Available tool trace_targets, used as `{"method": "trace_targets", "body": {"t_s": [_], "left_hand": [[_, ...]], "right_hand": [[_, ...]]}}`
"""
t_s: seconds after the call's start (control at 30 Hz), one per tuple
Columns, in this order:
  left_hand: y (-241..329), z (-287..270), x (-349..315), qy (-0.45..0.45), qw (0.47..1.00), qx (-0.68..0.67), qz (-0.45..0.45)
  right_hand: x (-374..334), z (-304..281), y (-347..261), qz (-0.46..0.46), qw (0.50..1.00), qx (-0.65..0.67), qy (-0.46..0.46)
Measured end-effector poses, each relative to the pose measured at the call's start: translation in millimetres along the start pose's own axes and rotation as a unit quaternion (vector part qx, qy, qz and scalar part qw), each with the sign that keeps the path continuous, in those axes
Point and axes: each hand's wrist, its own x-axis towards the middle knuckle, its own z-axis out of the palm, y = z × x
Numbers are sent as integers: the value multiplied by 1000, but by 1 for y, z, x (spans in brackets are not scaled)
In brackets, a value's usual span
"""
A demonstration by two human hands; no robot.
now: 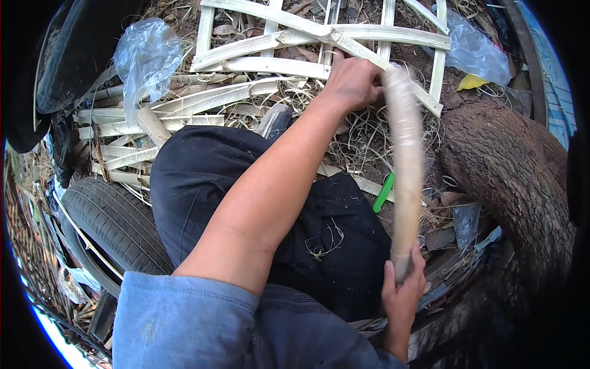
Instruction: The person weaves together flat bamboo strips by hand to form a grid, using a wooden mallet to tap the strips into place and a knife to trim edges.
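A lattice of pale split-bamboo strips lies in front of me, the strips crossing over one another. My left hand is closed at one of its crossings, gripping a bamboo strip; the fingertips are partly hidden. In my right hand is the lower end of a thick, pale wooden stick, slightly bent and held upright in view. Its upper end is smeared by motion and overlaps the lattice's right end, just right of my left hand. Whether it touches the strips I cannot tell.
Loose bamboo strips and shavings cover the ground. A green-handled tool lies beside my dark-trousered leg. A tree trunk stands at right, a tyre at left. Clear plastic bags lie at both far sides.
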Motion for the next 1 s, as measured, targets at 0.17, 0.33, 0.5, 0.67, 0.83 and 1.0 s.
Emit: {"method": "trace_targets", "body": {"t_s": [0.17,0.33,0.5,0.67,0.83,1.0], "left_hand": [[7,-4,4,-48,998,-21,-24],[-8,5,-1,25,999,25,-1],[-2,-4,-1,-33,999,-14,-20],[6,-5,4,-35,999,-18,-26],[2,-1,-1,-30,1000,-6,-3],[-11,3,-2,24,999,14,19]], "right_hand": [[-6,5,14,-75,996,-3,50],[5,6,12,-58,996,-64,-30],[1,7,4,-18,996,-83,9],[-8,7,18,-67,996,-19,51],[-4,10,19,-71,995,-39,51],[5,12,13,-51,995,-76,-50]]}}
